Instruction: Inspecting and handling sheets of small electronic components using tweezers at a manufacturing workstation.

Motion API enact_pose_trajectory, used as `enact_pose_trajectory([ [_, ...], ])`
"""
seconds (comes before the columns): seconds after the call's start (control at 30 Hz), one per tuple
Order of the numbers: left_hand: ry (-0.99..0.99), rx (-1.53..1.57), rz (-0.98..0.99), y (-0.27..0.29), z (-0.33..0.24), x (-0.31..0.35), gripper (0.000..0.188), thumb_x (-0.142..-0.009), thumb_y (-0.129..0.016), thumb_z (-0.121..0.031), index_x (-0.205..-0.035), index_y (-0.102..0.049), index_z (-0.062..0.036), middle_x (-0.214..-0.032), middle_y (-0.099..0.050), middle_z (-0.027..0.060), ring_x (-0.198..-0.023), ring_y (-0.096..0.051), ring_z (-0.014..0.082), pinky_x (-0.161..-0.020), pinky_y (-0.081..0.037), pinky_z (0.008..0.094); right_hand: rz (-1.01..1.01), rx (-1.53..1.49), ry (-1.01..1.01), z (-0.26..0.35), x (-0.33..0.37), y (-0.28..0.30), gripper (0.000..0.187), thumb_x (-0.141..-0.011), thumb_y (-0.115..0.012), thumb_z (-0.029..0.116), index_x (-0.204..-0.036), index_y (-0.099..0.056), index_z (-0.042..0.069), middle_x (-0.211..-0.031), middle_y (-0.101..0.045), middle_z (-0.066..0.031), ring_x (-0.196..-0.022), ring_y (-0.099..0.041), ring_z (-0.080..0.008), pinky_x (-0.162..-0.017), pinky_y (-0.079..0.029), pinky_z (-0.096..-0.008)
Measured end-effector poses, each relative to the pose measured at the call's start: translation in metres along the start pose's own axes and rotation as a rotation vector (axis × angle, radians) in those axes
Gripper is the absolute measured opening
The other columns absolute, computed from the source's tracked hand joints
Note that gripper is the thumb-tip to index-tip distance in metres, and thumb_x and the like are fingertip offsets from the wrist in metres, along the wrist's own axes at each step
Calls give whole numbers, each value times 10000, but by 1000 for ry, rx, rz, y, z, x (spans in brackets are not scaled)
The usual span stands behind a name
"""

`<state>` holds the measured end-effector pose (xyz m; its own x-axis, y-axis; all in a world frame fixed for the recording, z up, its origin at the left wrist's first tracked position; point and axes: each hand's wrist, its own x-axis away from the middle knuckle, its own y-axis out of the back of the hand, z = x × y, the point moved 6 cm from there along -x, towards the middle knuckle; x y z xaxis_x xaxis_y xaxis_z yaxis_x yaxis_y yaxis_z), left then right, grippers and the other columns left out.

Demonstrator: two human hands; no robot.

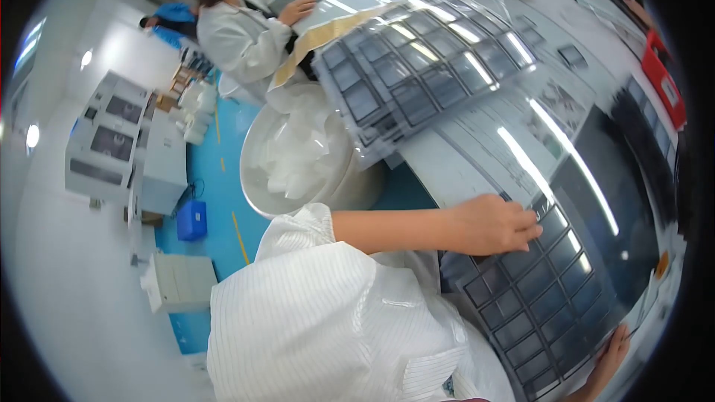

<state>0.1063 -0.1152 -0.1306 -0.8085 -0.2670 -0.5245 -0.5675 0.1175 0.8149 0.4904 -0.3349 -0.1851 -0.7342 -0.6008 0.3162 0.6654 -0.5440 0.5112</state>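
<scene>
A dark tray (542, 311) divided by black ribs into rows of square pockets lies tilted close in front of me, at the lower right. My left hand (497, 225) reaches across to its far end, fingers curled closed on the edge there. At the near right side of the tray, my right hand (612, 357) is partly in view with its fingers bent together at the border. A thin dark tip shows beside those fingers, too small to name. Beyond the tray lies a glossy dark sheet (607, 179) with bright light reflections.
Stacked pocketed trays in clear plastic (432, 67) overhang the table's left edge. Below stands a white bin (253, 171) with crumpled clear plastic. A red box (663, 78) is at the far right. Across the table, a person in a white coat (238, 37) handles sheets.
</scene>
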Motion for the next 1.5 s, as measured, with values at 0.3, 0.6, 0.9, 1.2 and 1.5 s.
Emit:
enact_pose_trajectory([
  [0.3, -6, -109, 37, 7, 2, 7, 218, -854, -587, -240, -922, -591, -33, -778, -499, 34, -658, -564, 149, -468, -474, 284, 111, -15, 139, 57, 15, -30, 323, -894, -588, 392, -717, -546, 125, -510, -384, 50, -425, -315, -55, -387, -226, -225],
  [0.6, 12, -129, -2, 14, -4, 4, 278, -829, -619, -218, -1032, -588, -32, -783, -481, 26, -625, -533, 122, -467, -452, 251, 92, -24, 148, 64, 23, -33, 336, -896, -597, 366, -662, -505, 144, -522, -393, 49, -442, -325, -60, -395, -233, -233],
  [0.9, -31, -180, 61, 3, -1, 7, 233, -831, -608, -185, -994, -608, -19, -775, -480, 26, -631, -544, 113, -448, -443, 262, 90, -140, 146, 25, -9, -27, 237, -939, -531, 365, -805, -551, 171, -519, -349, 118, -397, -265, 19, -355, -149, -179],
  [1.2, -41, -130, -18, 8, -2, 9, 196, -822, -621, -166, -931, -621, -3, -768, -486, 28, -617, -555, 119, -444, -443, 257, 67, -82, 136, 25, -10, -28, 258, -938, -532, 369, -781, -545, 164, -511, -355, 108, -390, -276, 13, -353, -162, -179],
  [1.5, 88, -40, -17, 13, 2, 2, 159, -806, -640, -140, -957, -635, -87, -780, -540, 9, -588, -563, 136, -460, -469, 261, -32, -120, 89, 58, 31, -37, 268, -949, -508, 365, -855, -554, 118, -652, -455, 94, -562, -389, 13, -478, -273, -162],
])
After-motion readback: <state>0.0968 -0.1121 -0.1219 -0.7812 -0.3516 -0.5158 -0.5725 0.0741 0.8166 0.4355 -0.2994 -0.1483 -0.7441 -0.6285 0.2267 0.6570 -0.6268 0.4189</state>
